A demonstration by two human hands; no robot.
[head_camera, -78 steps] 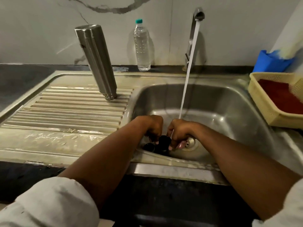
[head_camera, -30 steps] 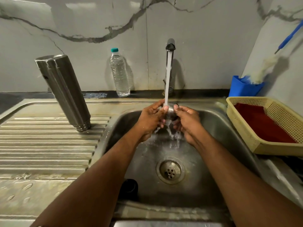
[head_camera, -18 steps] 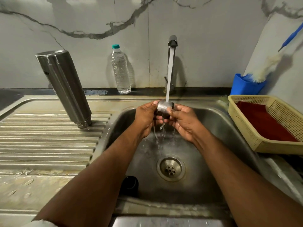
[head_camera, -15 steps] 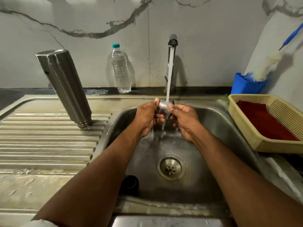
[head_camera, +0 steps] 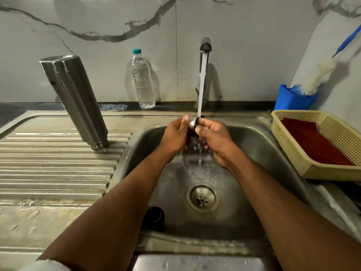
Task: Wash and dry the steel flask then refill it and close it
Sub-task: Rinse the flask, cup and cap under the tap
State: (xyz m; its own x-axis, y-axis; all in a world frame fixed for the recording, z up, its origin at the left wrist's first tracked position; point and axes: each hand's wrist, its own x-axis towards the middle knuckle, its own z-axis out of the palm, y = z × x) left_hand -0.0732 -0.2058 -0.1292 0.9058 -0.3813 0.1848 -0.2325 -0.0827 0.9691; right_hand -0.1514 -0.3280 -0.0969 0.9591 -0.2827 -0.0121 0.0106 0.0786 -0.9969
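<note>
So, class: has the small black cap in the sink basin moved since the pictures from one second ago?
No. The black cap lies at the basin's near left corner, left of the drain, as before.

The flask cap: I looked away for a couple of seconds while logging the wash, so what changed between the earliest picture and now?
Both hands rose from the sink floor to the tap stream. The left hand and right hand now hold the steel cap under the water; a black part lies left behind in the sink. Unchanged: the steel flask upside down on the drainboard, the plastic bottle, and the tap running.
</note>
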